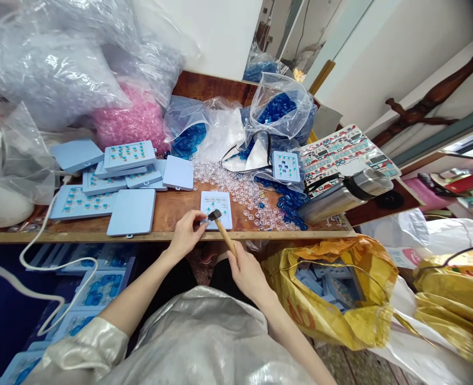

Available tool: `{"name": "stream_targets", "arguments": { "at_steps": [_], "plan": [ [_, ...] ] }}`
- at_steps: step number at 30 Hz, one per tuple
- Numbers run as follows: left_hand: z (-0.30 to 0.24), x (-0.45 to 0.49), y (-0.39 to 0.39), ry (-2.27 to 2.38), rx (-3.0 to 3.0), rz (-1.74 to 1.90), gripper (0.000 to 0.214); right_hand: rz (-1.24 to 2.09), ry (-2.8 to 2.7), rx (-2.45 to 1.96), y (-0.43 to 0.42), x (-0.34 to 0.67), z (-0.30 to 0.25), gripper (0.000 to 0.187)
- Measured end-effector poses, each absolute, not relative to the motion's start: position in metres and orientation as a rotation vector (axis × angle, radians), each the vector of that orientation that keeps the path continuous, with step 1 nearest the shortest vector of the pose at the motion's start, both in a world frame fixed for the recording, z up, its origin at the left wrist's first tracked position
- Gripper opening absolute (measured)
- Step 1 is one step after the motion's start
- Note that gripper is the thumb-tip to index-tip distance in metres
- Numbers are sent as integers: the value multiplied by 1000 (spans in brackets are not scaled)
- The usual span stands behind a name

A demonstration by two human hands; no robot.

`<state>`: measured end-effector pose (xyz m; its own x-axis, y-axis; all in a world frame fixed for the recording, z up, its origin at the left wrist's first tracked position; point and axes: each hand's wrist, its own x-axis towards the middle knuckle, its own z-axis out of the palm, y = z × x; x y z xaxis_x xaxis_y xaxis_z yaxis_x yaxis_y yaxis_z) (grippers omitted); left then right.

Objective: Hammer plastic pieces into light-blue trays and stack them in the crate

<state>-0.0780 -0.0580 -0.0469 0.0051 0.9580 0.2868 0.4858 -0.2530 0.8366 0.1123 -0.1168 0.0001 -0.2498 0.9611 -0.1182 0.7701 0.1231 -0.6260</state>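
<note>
A small hammer (225, 236) with a wooden handle and a dark head is gripped in my right hand (242, 270). Its head lies over the lower left part of a light blue panel (225, 202), which rests flat at the table's front edge and carries small clear and turquoise pieces. At the panel's left corner, my left hand (188, 231) has thumb and fingertips pinched together. What sits between those fingertips, if anything, is too small to make out. Loose clear pink pieces (240, 184) are spread behind and right of the panel, with dark blue pieces (291, 206) beyond them.
Stacked light blue panels (132, 211) stand to the left, near a white cable (39, 240). A steel flask (346, 195) lies at the right. Bags of pink (128, 115) and blue pieces line the back. Below right hangs a yellow sack (292, 310) holding blue parts.
</note>
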Motion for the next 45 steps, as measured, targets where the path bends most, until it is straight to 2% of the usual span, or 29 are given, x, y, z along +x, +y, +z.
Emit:
{"name": "stream_targets", "arguments": {
  "at_steps": [5, 10, 15, 19, 23, 30, 35, 40, 45],
  "plan": [
    [-38, -79, -52, 1498, 1864, 1195, 14, 794, -1882, -1687, -108, 133, -5, 31],
    [-12, -49, -4, 1340, 2196, 1166, 18, 675, -1497, -1694, -92, 163, -27, 38],
    [-9, 9, 71, 1099, 2496, 990, 24, 683, -1358, -1623, -79, 175, -50, 35],
    [-16, 57, 115, 987, 2666, 708, 29, 735, -1344, -1581, -78, 178, -57, 32],
    [-18, 97, 134, 1072, 2743, 454, 27, 723, -1358, -1580, -78, 179, -57, 34],
    [-20, 130, 138, 1288, 2675, 443, 26, 680, -1392, -1599, -75, 180, -56, 31],
    [-4, 101, 125, 1202, 2626, 566, 27, 673, -1420, -1618, -74, 183, -59, 34],
    [11, -1, 93, 1150, 2471, 883, 13, 688, -1391, -1630, -72, 184, -62, 36],
    [2, -80, 45, 1291, 2291, 896, 15, 739, -1315, -1659, -70, 182, -59, 39]
  ]
}}
